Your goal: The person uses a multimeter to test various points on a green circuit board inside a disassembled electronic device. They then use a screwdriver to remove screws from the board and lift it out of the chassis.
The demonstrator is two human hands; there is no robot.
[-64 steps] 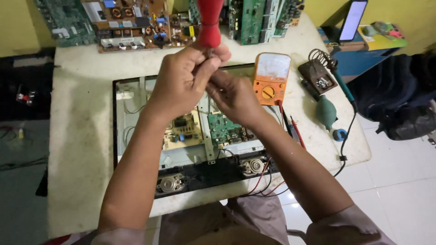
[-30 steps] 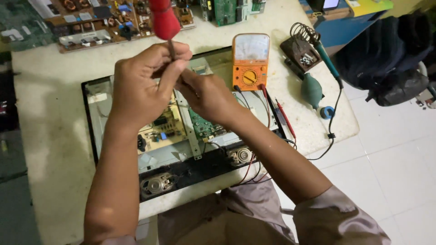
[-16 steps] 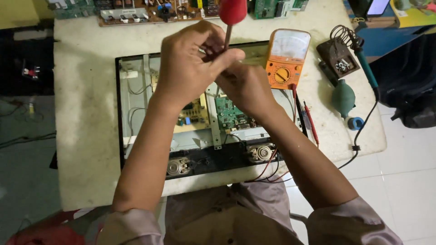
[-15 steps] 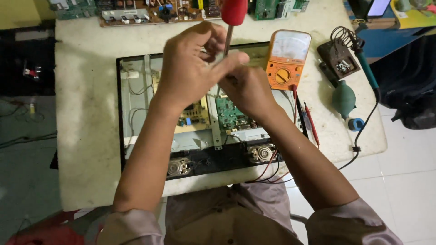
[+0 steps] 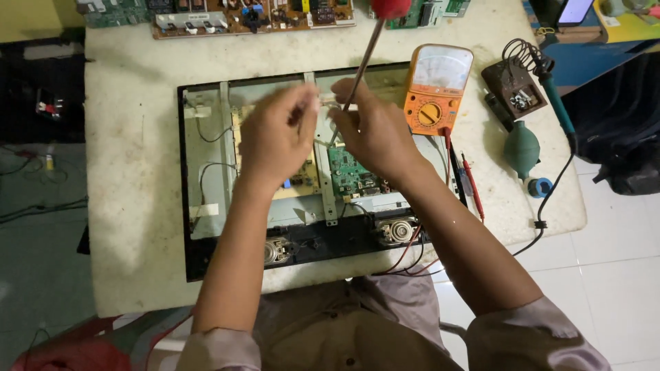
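White table (image 5: 130, 172) bore opened panel (image 5: 206, 233); right hand (image 5: 375, 134) gripped screwdriver (image 5: 361, 65); left hand (image 5: 275, 141) curled, contents indiscernible; multimeter (image 5: 434, 89) beside.

A pale, rectangular dial face topped an orange meter (image 5: 434, 88) that stood right of centre on the table, just beyond the right hand (image 5: 375, 134). At the far right corner, a phone (image 5: 577, 10) lay tilted, its bright white screen lit within a dark frame. No packages or signs showed.
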